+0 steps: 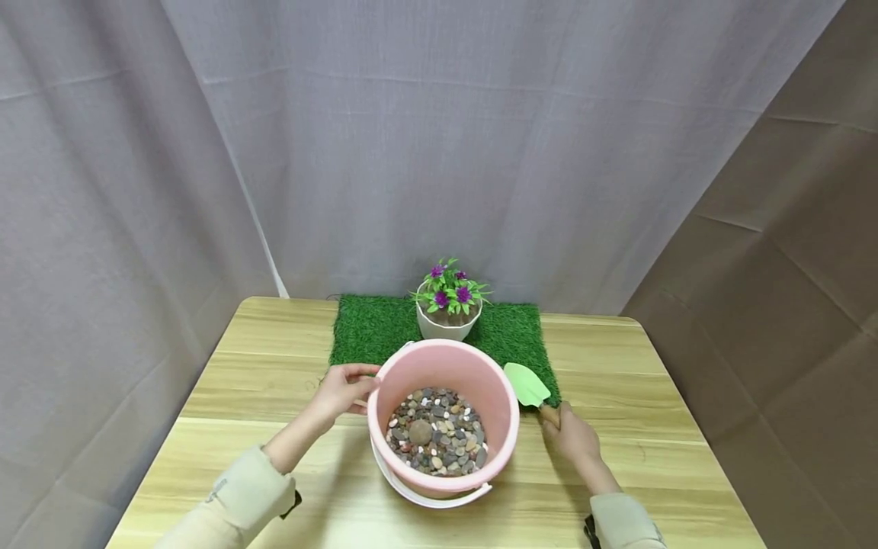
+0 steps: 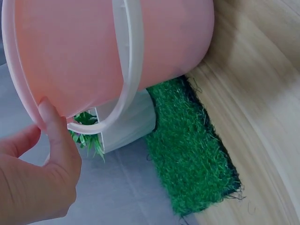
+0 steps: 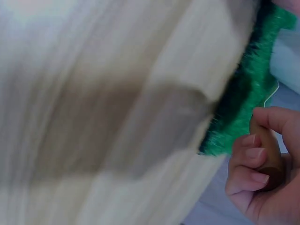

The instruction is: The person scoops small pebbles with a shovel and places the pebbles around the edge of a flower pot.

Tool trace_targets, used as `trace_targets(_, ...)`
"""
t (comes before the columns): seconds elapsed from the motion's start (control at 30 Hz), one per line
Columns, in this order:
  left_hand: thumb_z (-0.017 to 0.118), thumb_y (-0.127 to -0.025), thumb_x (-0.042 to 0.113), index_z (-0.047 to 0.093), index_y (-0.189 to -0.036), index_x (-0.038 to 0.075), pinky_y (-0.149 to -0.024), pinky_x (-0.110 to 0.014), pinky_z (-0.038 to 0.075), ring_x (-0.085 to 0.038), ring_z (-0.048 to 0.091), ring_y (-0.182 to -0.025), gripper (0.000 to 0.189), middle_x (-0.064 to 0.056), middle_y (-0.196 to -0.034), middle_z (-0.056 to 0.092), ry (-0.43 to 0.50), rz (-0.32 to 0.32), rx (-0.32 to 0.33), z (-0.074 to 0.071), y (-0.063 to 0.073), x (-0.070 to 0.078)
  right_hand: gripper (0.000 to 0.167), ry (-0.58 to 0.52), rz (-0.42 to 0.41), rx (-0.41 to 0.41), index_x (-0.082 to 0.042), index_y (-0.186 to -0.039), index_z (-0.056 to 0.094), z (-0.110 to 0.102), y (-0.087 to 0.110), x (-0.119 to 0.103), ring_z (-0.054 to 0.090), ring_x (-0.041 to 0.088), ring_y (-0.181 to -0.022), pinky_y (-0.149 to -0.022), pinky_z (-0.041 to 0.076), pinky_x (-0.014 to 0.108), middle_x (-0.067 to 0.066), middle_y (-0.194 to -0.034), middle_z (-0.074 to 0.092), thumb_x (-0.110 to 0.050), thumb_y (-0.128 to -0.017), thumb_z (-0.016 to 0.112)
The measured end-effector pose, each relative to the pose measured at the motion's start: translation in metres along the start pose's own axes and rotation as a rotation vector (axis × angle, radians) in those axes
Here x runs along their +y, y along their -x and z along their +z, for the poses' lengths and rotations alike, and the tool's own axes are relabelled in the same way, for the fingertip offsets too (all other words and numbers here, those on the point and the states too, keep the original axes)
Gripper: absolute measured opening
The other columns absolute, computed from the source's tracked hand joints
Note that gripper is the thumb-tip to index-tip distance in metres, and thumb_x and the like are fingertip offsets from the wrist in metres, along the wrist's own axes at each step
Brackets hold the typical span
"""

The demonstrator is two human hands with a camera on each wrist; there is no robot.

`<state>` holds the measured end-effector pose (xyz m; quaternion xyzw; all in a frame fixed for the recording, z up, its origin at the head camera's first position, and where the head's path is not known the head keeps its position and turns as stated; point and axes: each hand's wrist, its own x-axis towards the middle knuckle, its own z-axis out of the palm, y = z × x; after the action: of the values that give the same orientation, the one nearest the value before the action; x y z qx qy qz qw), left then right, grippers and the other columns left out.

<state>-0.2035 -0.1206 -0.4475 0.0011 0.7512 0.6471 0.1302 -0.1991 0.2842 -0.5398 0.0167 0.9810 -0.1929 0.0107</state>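
A pink bucket stands upright on the table, its floor covered with mixed pebbles and one larger round brown stone. Its white handle hangs down along the near side. My left hand pinches the bucket's rim on the left; the left wrist view shows the thumb against the outer wall just under the rim. To the right of the bucket, my right hand grips the wooden handle of a small trowel, fingers curled round it. The light green blade points toward the back left.
Behind the bucket, a white pot with purple flowers and green leaves stands on a green artificial grass mat. The wooden table extends to both sides. Grey cloth hangs behind, brown cloth on the right.
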Motion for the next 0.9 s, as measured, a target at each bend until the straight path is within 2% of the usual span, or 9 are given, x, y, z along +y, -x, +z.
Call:
trace_targets(0.2,0.055,-0.091,0.008,0.049,-0.127,-0.012,-0.065,-0.028,0.064,-0.009,0.064,-0.068,0.041,-0.025,-0.102,0.065,0.044,-0.031,-0.049,-0.004,0.004,-0.001,0.033,-0.015,-0.027,0.027,0.004,-0.093,0.050,-0.027,0.001,-0.013,0.047,0.019,-0.051,-0.038,0.038,0.028,0.006,-0.061,0.048,-0.027,-0.090,0.061)
trace_targets(0.33,0.054,-0.093,0.011,0.044,-0.129,-0.015,-0.072,-0.024,0.063,-0.010,0.066,-0.073,0.046,-0.016,-0.101,0.067,0.148,-0.112,-0.087,-0.006,0.008,-0.003,0.032,-0.027,-0.066,0.048,0.000,-0.091,0.054,-0.049,0.000,-0.029,0.042,0.015,-0.048,-0.038,0.033,0.023,0.003,-0.058,0.047,-0.031,-0.091,0.061)
trace_targets(0.47,0.052,-0.095,0.014,0.039,-0.131,-0.016,-0.078,-0.025,0.062,-0.011,0.068,-0.077,0.048,-0.007,-0.093,0.067,0.283,-0.211,-0.133,-0.006,0.009,-0.006,0.028,-0.014,-0.146,0.091,-0.003,-0.090,0.058,-0.069,0.003,-0.044,0.041,0.014,-0.048,-0.038,0.033,0.024,0.002,-0.057,0.049,-0.030,-0.091,0.061)
trace_targets(0.53,0.052,-0.096,0.015,0.040,-0.131,-0.014,-0.079,-0.027,0.062,-0.012,0.068,-0.078,0.048,-0.003,-0.089,0.067,0.321,-0.247,-0.133,-0.007,0.008,-0.007,0.026,0.013,-0.187,0.114,-0.006,-0.088,0.058,-0.077,0.004,-0.050,0.040,0.013,-0.047,-0.038,0.031,0.024,0.001,-0.056,0.047,-0.031,-0.091,0.061)
trace_targets(0.7,0.052,-0.096,0.020,0.045,-0.127,-0.010,-0.080,-0.029,0.062,-0.013,0.067,-0.079,0.044,-0.002,-0.088,0.066,0.312,-0.306,-0.131,-0.006,0.006,-0.005,0.027,0.098,-0.318,0.175,-0.012,-0.077,0.049,-0.089,0.012,-0.063,0.034,0.010,-0.044,-0.036,0.026,0.020,-0.004,-0.052,0.036,-0.031,-0.088,0.066)
trace_targets(0.8,0.052,-0.096,0.020,0.048,-0.123,-0.009,-0.079,-0.028,0.062,-0.014,0.067,-0.080,0.039,-0.003,-0.089,0.066,0.304,-0.329,-0.148,-0.007,0.005,-0.003,0.025,0.153,-0.397,0.199,-0.012,-0.080,0.052,-0.095,0.018,-0.071,0.032,0.008,-0.044,-0.038,0.024,0.018,-0.006,-0.051,0.034,-0.030,-0.085,0.068)
trace_targets(0.9,0.052,-0.096,0.018,0.050,-0.120,-0.010,-0.076,-0.026,0.063,-0.014,0.068,-0.078,0.037,-0.005,-0.088,0.067,0.267,-0.322,-0.169,-0.008,0.003,0.000,0.023,0.199,-0.450,0.196,-0.012,-0.083,0.057,-0.101,0.023,-0.082,0.035,0.008,-0.045,-0.038,0.027,0.019,-0.007,-0.052,0.038,-0.030,-0.083,0.071)
